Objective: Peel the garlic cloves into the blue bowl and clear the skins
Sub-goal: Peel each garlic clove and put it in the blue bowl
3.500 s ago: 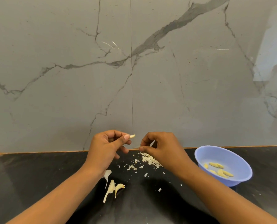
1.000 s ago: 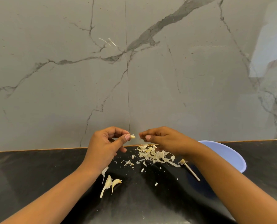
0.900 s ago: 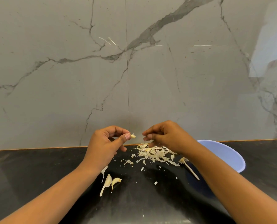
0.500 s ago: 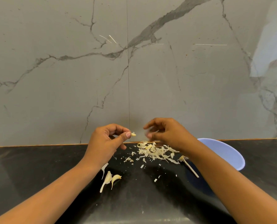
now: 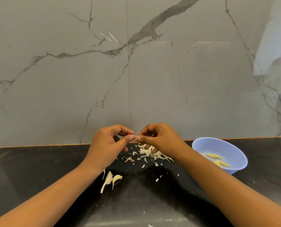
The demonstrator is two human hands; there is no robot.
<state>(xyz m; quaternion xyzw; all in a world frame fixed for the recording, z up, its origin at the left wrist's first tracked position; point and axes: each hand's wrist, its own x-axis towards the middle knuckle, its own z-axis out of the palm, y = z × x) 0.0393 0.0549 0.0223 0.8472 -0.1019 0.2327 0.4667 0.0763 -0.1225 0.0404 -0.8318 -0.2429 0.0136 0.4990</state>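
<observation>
My left hand [image 5: 109, 145] pinches a small garlic clove [image 5: 136, 137] between thumb and forefinger, so only its tip shows. My right hand [image 5: 159, 139] meets it fingertip to fingertip, its thumb and forefinger pinching at the clove's end. Both hands hover above a heap of pale garlic skins [image 5: 148, 153] on the black counter [image 5: 38, 169]. Two unpeeled cloves [image 5: 111, 179] lie below my left wrist. The blue bowl [image 5: 231, 148] stands at the right with several peeled yellow cloves [image 5: 218, 161] inside.
A grey marble wall [image 5: 136, 71] rises right behind the counter's back edge. Small skin flakes [image 5: 157, 179] are scattered across the counter in front of the heap. My right forearm passes just left of the bowl.
My right hand has moved left and closed the gap, its fingertips now pinching at the clove held by my left hand. The view has shifted, so the bowl's inside shows again.
</observation>
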